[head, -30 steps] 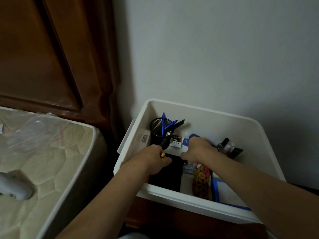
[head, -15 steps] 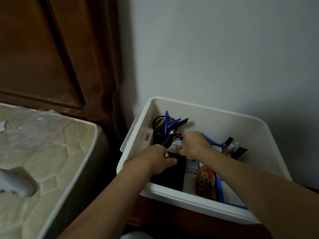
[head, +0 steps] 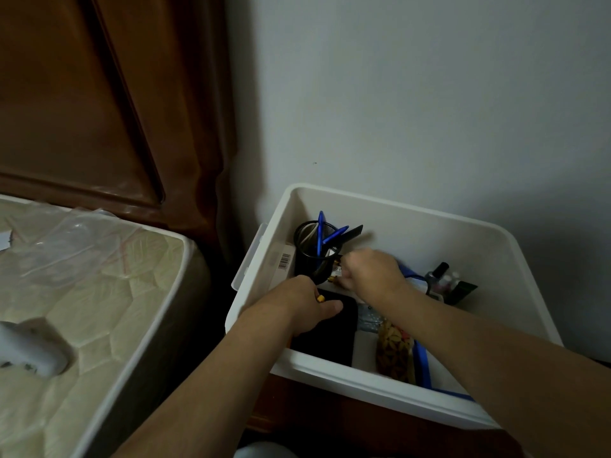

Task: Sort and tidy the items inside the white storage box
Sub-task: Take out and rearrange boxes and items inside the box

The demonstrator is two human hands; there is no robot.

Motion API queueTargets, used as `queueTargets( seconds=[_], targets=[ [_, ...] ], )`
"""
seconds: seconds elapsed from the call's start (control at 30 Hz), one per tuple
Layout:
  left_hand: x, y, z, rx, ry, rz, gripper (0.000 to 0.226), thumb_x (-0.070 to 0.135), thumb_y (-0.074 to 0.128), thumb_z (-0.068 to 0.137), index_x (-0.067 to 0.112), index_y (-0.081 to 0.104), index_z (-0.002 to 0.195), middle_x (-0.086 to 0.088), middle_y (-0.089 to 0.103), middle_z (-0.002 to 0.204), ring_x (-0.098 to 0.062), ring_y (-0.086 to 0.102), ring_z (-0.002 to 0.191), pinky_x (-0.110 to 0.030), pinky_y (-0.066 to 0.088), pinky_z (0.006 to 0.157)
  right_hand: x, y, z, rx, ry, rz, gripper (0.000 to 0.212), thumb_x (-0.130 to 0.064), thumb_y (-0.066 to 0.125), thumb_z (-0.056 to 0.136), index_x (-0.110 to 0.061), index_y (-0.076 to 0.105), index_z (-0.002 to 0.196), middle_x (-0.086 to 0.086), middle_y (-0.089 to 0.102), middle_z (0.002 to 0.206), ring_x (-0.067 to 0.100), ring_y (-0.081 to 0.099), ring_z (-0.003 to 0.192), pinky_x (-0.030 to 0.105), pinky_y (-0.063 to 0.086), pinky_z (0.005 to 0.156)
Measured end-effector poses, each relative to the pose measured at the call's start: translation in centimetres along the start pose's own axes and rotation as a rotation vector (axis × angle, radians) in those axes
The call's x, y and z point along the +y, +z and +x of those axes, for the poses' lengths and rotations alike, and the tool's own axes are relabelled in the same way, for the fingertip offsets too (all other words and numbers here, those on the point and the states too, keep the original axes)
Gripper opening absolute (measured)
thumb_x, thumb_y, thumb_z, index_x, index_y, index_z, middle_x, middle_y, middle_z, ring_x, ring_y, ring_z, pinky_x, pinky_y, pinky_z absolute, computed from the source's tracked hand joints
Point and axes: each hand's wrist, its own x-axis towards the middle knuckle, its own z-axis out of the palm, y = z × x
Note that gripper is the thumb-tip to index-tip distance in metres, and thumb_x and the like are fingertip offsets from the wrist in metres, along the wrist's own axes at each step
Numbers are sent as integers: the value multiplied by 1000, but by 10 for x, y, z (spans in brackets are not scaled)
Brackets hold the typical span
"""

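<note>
White storage box holds both hands: left hand pinches a small yellow-tipped item; right hand, curled (grip contents hidden), sits beside the black pen cup.

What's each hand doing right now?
Left hand: curled round a small yellow-tipped item.
Right hand: curled, pinching a small pack.

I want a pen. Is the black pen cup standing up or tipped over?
Standing up. The black mesh pen cup shows its round rim on top, with blue pens poking upward.
</note>
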Motion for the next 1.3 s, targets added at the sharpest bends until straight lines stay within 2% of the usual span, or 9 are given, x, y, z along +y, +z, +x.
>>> queueTargets(
  seconds=[0.07, 0.2, 0.33, 0.5, 0.57, 0.7, 0.97, 1.2, 1.3],
  targets=[
    [0, 0, -1, -1, -3, 7, 36, 55, 66, 96, 20, 59, 88, 1, 61, 84, -11, 57, 73, -26, 40, 59, 8, -8, -10, 39, 98, 174, 32, -42, 71, 95, -13, 70, 79, 4, 73, 77, 21, 70, 73, 34, 59, 69],
    [-1, -2, -2, 2, 16, -14, 33, 54, 65, 96, 22, 59, 95, 2, 61, 93, -10, 57, 80, -26, 40, 63, 26, -39, -44, 229, 296, 808, 20, -28, 67, 98, -19, 73, 81, -1, 74, 63, 5, 64, 42, 23, 48, 40],
    [0, -3, -5, -47, 44, -10, 34, 54, 64, 97, 25, 57, 113, 5, 59, 103, -7, 55, 88, -25, 39, 66, 26, -60, -74, 154, 313, 1194, 11, -19, 66, 98, -14, 74, 94, -2, 76, 70, 12, 63, 46, 23, 47, 39],
    [2, -4, -5, -102, 42, 64, 48, 44, 61, 100, 23, 47, 141, -4, 59, 127, -20, 60, 111, -34, 50, 90, -8, -45, -81, -77, 239, 1246, 9, -20, 65, 99, -21, 73, 105, 0, 77, 99, 15, 75, 62, 27, 59, 53],
    [3, -3, -5, -109, 68, 49, 49, 39, 62, 101, 20, 44, 143, -4, 60, 122, -19, 61, 106, -33, 48, 87, -15, -36, -79, -95, 214, 1239, 11, -22, 66, 101, -21, 71, 110, 0, 74, 111, 17, 78, 70, 30, 63, 61],
    [0, -2, -2, -62, 122, -89, 46, 39, 67, 98, 15, 50, 133, 2, 64, 104, -13, 62, 92, -29, 48, 76, -16, -32, -76, -78, 142, 1251, 12, -27, 68, 101, -23, 73, 111, 0, 78, 104, 19, 80, 78, 39, 67, 73],
    [-2, -3, -2, -11, 136, -168, 50, 39, 74, 94, 15, 51, 132, 7, 66, 98, -4, 62, 87, -22, 46, 69, -12, -31, -77, -221, 151, 1447, 23, -6, 81, 89, -12, 73, 110, 1, 82, 93, 18, 80, 86, 30, 65, 76],
    [3, 0, -2, -56, 18, -37, 43, 30, 56, 106, 17, 42, 144, 3, 60, 103, -9, 57, 85, -25, 42, 67, -4, -23, -77, -108, 317, 1441, 10, 3, 79, 89, -3, 77, 97, 14, 74, 106, 20, 78, 91, 23, 63, 70],
    [2, -3, -2, -68, -19, 52, 45, 25, 54, 106, 18, 43, 149, -4, 59, 131, -17, 57, 109, -26, 41, 85, 5, -18, -75, 15, 374, 1385, 11, 2, 80, 88, -9, 78, 86, 15, 78, 99, 24, 78, 91, 32, 65, 80]
  ],
)
